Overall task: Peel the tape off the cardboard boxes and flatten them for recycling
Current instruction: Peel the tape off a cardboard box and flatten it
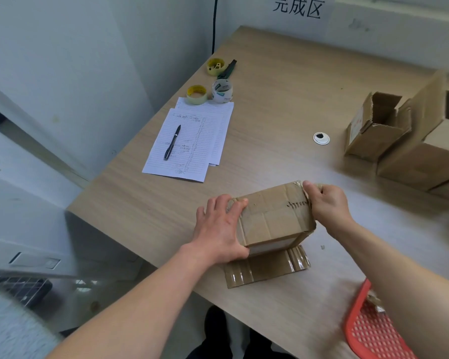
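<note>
A small taped cardboard box [272, 216] stands on the wooden table [283, 99] near its front edge. My left hand [218, 229] grips the box's left side, fingers curled over its top edge. At the box's far right corner my right hand [327, 203] pinches the clear tape there. Under and in front of the box lies a flattened piece of cardboard [267, 270] with shiny tape on it. Further boxes [405, 141], one with open flaps, stand at the right of the table.
Lined papers [192, 141] with a black pen [172, 142] lie at the left, with tape rolls [222, 90] and a dispenser behind them. A cable grommet [321, 138] sits mid-table. A red mesh basket [373, 327] is at the front right edge. Walls close the left and back.
</note>
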Tool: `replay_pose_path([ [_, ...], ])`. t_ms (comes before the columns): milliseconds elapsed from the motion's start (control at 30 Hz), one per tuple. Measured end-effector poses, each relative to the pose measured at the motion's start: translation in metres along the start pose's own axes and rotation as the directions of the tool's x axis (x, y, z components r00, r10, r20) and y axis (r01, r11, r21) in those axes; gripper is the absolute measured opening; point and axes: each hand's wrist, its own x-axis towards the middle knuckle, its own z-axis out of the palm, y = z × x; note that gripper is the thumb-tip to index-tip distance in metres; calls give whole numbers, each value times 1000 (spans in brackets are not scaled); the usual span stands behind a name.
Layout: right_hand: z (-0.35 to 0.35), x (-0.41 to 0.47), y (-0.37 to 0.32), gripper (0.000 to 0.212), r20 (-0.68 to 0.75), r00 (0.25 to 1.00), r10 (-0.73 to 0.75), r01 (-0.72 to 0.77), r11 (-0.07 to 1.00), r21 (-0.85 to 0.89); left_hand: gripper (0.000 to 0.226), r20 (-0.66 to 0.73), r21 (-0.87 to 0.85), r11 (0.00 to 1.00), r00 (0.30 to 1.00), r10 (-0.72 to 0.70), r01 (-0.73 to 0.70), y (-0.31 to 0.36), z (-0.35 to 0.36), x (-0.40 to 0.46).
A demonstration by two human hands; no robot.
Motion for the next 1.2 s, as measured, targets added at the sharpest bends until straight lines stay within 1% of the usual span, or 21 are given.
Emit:
replay_pose_path([
  [67, -9, -2, -2, 58, 49, 987, 151, -157, 975, 156, 110, 0, -4, 1000, 1000, 0, 0, 0, 0, 0],
  [133, -19, -3, -6, 65, 124, 947, 296, -319, 910, 266, 110, 1, -3, 1000, 1000, 2, -2, 0, 0, 0],
  [200, -28, 1, -8, 72, 155, 924, 349, -380, 883, 274, 110, 4, -4, 1000, 1000, -1, 1, 1, 0, 0],
  [267, -38, 8, -11, 69, 145, 916, 374, -400, 873, 278, 110, 5, -4, 1000, 1000, -4, 4, 1, -1, 0],
  [333, -47, 14, -18, 52, 111, 915, 388, -403, 871, 279, 110, 5, -4, 1000, 1000, -5, 5, 2, -1, -1],
  [400, -54, 17, -23, 28, 71, 923, 379, -382, 878, 287, 110, 4, -2, 1000, 1000, -5, 5, 2, -1, -1],
  [433, -56, 19, -24, 15, 32, 930, 367, -359, 883, 302, 110, 3, -2, 1000, 1000, -5, 5, 2, -1, -1],
  [467, -57, 20, -23, 7, -18, 935, 354, -330, 888, 319, 110, 4, -2, 1000, 1000, -5, 5, 2, -1, -1],
  [533, -53, 20, -23, 14, -135, 947, 293, -238, 918, 318, 110, 7, -2, 1000, 1000, -4, 4, 2, -2, -1],
  [600, -45, 14, -25, 32, -201, 971, 132, -83, 969, 233, 110, 5, -1, 1000, 1000, -6, 6, 3, -2, -1],
  [667, -36, 5, -28, 63, -174, 981, -80, 98, 990, 97, 110, 4, 2, 1000, 1000, -8, 8, 3, -2, -1],
  [700, -32, 0, -28, 69, -142, 971, -191, 196, 980, 25, 110, 6, 3, 1000, 1000, -9, 9, 3, -2, -1],
  [733, -28, -3, -27, 67, -110, 948, -300, 293, 953, -73, 110, 5, 4, 1000, 1000, -9, 9, 3, -2, -1],
  [800, -20, -5, -20, 46, -49, 883, -467, 430, 846, -316, 110, 4, 2, 1000, 1000, -8, 8, 3, -2, -1],
  [833, -17, -6, -17, 34, -19, 874, -486, 439, 806, -397, 110, 2, 0, 1000, 1000, -7, 7, 3, -2, -1],
  [867, -15, -8, -14, 26, 11, 883, -469, 425, 791, -440, 109, 1, -1, 1000, 1000, -5, 5, 3, -2, -1],
  [900, -13, -9, -12, 22, 34, 895, -444, 406, 783, -470, 109, 2, -2, 1000, 1000, -3, 3, 3, -2, -1],
  [967, -9, -9, -8, 27, 55, 905, -421, 386, 763, -519, 109, 2, -1, 1000, 1000, -1, 1, 2, -1, -1],
  [1033, -8, -5, -5, 31, 51, 898, -437, 400, 762, -510, 109, 0, 2, 1000, 1000, 2, -2, 2, -1, 0],
  [1133, -7, -1, -5, 21, 52, 866, -497, 462, 757, -462, 110, 3, 0, 1000, 1000, 5, -5, 1, -1, -1],
  [1200, -6, 3, -5, 18, 65, 836, -545, 504, 715, -484, 110, 2, 1, 1000, 1000, 9, -9, 2, -1, -1],
])
